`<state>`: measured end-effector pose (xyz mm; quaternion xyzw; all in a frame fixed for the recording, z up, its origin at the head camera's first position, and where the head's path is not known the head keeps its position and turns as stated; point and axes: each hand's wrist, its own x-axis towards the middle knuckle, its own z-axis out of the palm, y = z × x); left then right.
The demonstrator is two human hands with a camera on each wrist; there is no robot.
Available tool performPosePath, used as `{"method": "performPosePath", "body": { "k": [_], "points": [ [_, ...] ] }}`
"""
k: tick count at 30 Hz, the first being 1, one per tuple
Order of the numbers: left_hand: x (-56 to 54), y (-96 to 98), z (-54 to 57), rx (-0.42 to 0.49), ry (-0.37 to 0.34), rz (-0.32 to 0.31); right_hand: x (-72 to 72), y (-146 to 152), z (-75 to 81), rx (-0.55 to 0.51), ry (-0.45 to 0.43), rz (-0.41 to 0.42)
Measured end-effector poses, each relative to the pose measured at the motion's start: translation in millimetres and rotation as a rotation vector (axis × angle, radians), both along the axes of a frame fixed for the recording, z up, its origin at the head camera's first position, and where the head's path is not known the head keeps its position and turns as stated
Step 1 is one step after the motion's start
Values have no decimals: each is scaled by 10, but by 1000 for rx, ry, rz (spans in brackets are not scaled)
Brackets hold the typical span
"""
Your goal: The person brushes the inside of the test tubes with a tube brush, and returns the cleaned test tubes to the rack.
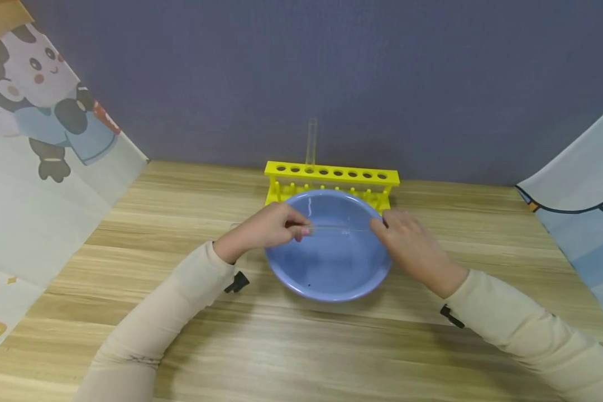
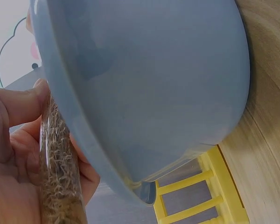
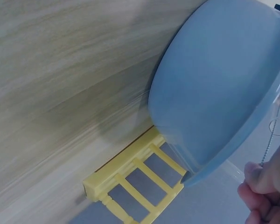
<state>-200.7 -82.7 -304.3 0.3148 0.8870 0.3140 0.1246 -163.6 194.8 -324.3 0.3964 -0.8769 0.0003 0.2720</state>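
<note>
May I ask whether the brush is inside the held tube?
The brush is inside; its bristles show through the clear tube.

Person, long cream cloth sleeves both arms. Left cream cloth sleeve (image 1: 181, 296): fairly smooth lower down, bunched further up, thin dark crease line (image 1: 143, 359) across the folds, plain cuff at wrist. Right cream cloth sleeve (image 1: 522, 329): more wrinkled, soft folds along its length, same plain cuff. Small black angular wrist attachment beside left cuff (image 1: 238, 282), similar black one beside right cuff (image 1: 452, 316). Left hand (image 1: 266, 228), right hand (image 1: 412, 245) bare.
</note>
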Motion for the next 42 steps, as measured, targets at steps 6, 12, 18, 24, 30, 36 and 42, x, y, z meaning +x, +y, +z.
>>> {"method": "performPosePath", "body": {
  "k": [6, 12, 18, 24, 30, 36, 42],
  "points": [
    [0, -3, -4, -8, -4, 4, 5, 23, 18, -13, -24, -16],
    [7, -8, -20, -19, 15, 13, 11, 55, 35, 3, -39, -48],
    [5, -29, -60, -29, 61, 13, 20, 63, 84, 24, -75, -84],
    [14, -39, -83, -47, 140, 12, 23, 82, 136, 28, -169, -103],
    [9, -65, -119, -44, 274, -29, 28, 112, 185, 30, -266, -116],
    [14, -101, -157, -39, 429, -48, 18, 163, 208, 8, -353, -101],
    [41, -131, -197, 7, 560, -35, -2, 223, 233, -43, -491, -53]
  ]
}}
